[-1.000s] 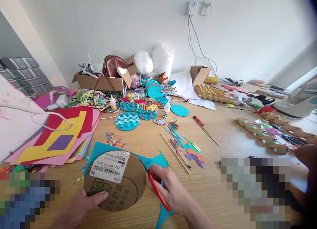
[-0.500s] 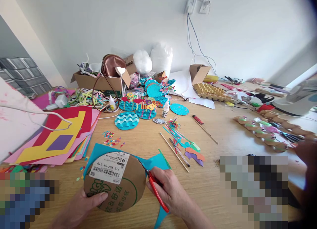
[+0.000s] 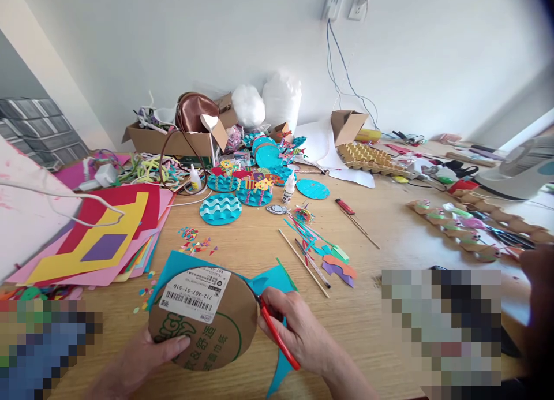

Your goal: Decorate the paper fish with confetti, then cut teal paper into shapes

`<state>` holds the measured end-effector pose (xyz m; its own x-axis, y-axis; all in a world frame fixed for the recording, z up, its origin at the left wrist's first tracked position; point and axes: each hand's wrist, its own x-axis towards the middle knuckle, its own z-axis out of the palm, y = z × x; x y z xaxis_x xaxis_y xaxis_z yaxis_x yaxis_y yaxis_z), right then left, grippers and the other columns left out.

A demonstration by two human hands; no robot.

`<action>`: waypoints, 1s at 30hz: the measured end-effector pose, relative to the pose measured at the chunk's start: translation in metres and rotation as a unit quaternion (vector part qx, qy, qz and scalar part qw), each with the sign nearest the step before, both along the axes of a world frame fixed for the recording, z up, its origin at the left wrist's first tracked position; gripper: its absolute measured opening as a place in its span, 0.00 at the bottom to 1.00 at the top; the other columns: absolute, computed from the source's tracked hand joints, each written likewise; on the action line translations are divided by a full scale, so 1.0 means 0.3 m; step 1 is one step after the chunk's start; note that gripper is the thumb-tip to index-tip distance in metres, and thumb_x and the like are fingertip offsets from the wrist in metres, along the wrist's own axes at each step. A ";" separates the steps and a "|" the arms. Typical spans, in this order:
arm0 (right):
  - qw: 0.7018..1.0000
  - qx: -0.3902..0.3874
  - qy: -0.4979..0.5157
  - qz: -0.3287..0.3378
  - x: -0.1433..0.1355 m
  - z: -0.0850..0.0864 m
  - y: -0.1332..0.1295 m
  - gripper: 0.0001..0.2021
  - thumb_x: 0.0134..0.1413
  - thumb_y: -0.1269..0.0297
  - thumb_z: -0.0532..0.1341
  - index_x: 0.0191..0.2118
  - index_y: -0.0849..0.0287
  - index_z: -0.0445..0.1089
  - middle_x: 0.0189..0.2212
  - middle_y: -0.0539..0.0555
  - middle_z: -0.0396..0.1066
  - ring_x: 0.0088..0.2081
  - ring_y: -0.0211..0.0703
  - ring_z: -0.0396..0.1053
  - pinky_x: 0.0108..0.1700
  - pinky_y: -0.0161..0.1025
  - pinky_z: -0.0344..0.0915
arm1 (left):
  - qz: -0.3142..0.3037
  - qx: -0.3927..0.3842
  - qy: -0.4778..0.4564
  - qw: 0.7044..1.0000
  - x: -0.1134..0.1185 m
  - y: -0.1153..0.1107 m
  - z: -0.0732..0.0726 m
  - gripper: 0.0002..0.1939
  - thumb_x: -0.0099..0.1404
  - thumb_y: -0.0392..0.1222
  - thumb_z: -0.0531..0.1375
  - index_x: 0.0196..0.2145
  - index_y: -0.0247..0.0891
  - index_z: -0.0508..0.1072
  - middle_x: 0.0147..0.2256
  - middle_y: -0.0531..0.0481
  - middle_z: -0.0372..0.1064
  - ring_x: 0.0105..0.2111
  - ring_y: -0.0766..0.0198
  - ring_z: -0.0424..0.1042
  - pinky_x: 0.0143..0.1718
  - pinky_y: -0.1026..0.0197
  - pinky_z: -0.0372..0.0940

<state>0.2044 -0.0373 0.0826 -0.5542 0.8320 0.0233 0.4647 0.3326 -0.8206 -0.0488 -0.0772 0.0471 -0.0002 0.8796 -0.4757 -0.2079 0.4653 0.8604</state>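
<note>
A round brown cardboard disc (image 3: 229, 331) with a white barcode label and green print lies over a sheet of blue paper (image 3: 173, 262). My left hand (image 3: 167, 354) is closed on the disc's lower left edge, thumb on top and the other fingers hidden beneath. In my right hand (image 3: 288, 322) are red-handled scissors (image 3: 279, 336), their blades at the right edge of the disc and mostly hidden. Blue paper sticks out above the disc and to its right, and a curved blue strip (image 3: 281, 368) hangs below my right hand.
Blue wavy discs (image 3: 220, 209), a white glue bottle (image 3: 288, 187) and paper scraps (image 3: 340, 268) lie beyond my hands. A wooden stick (image 3: 303, 262) and a brush are nearer. Coloured paper sheets (image 3: 142, 232) are stacked left; egg-carton strips (image 3: 454, 230) lie right.
The scissors and my right hand have shifted slightly toward me along the disc's right edge. The disc has moved slightly right with my left hand still on it.
</note>
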 end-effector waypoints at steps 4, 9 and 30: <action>1.000 0.010 0.001 0.001 0.002 -0.008 -0.001 0.13 0.57 0.63 0.53 0.24 0.57 0.49 0.18 0.43 0.50 0.21 0.31 0.47 0.24 0.29 0.45 | -0.015 0.001 0.009 1.000 -0.013 0.004 -0.010 0.23 0.34 0.52 0.70 0.31 0.42 0.78 0.31 0.48 0.78 0.42 0.42 0.71 0.45 0.45 0.66; 0.999 0.039 -0.014 -0.001 0.009 -0.020 -0.002 0.13 0.56 0.63 0.53 0.24 0.57 0.49 0.19 0.44 0.50 0.21 0.32 0.46 0.25 0.30 0.45 | 0.006 -0.011 0.015 1.000 -0.012 -0.002 -0.011 0.22 0.34 0.53 0.70 0.29 0.42 0.78 0.31 0.48 0.78 0.42 0.42 0.71 0.45 0.45 0.67; 0.999 0.008 -0.024 0.037 0.027 0.013 -0.006 0.12 0.58 0.61 0.50 0.25 0.58 0.54 0.19 0.45 0.54 0.21 0.32 0.49 0.24 0.30 0.48 | -0.062 0.004 0.035 0.997 -0.019 0.000 0.005 0.18 0.38 0.50 0.69 0.30 0.42 0.78 0.31 0.47 0.77 0.43 0.41 0.71 0.46 0.44 0.64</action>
